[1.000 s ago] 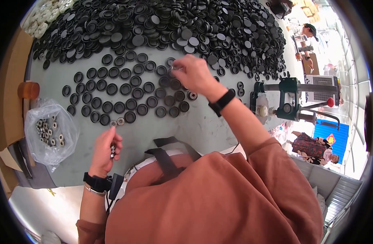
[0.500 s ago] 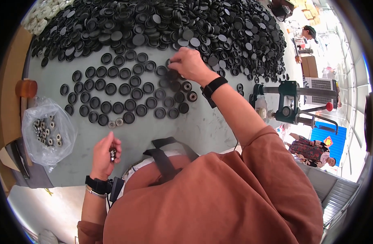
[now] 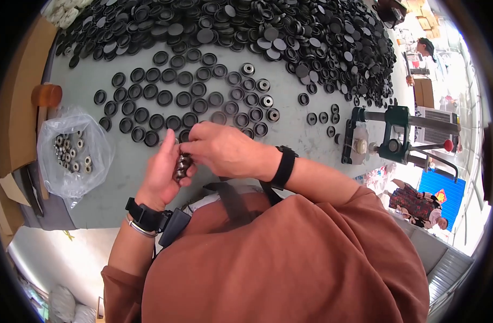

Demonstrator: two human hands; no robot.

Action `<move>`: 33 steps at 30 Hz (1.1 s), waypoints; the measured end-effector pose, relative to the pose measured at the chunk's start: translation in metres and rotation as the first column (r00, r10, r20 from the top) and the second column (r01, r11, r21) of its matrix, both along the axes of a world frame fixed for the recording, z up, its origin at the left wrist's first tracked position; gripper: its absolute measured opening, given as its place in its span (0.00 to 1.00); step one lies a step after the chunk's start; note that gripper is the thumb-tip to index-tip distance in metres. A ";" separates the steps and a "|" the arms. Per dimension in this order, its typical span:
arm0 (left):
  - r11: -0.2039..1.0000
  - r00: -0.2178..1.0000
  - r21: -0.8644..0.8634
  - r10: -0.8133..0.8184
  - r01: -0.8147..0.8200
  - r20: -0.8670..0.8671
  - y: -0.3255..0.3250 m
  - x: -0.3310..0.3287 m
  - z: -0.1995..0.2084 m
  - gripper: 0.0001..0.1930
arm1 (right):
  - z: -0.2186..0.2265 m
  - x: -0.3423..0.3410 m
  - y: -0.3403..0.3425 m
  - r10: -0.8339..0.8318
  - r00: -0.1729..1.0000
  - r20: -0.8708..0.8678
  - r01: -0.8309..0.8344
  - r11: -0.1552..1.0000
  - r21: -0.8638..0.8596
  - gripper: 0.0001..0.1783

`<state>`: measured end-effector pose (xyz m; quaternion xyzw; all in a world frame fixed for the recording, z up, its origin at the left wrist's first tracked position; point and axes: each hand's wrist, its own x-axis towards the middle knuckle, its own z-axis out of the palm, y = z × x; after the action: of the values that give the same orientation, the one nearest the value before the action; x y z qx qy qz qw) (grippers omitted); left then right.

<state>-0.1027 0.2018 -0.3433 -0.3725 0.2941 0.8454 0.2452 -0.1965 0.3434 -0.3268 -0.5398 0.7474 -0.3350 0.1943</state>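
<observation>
The brown cardboard box (image 3: 15,107) on the far left was cut off by the dark, round edge. Beside it, a thin, crinkly, see-through bag (image 3: 100,166) held shiny metal rings (image 3: 80,144), and its folds made some hard to see. Over the gray counter (image 3: 131,183), the fingers of the left hand (image 3: 161,169) curled around a little bunch of rings (image 3: 182,166) and hid part of it. The right hand (image 3: 227,151) bent in to meet the left; I could not tell if its fingers pinched a ring. It also covered some of the smooth, round black cups (image 3: 164,98). Four cups on the group's right side (image 3: 267,101) had metal rings inside. Behind, a bumpy pile of black cups (image 3: 205,36) ran off the top. At the far right was a hard green metal press (image 3: 395,132).
</observation>
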 end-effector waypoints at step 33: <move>0.996 0.999 0.094 -0.009 0.012 -0.042 0.005 0.007 0.000 0.24 | -0.025 -0.122 0.051 -0.308 0.919 -0.248 0.378 0.869 0.321 0.12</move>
<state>-0.0955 0.2066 -0.3437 -0.3414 0.2611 0.8645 0.2607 -0.3184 0.3948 -0.3518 -0.3820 0.8953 -0.1680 0.1560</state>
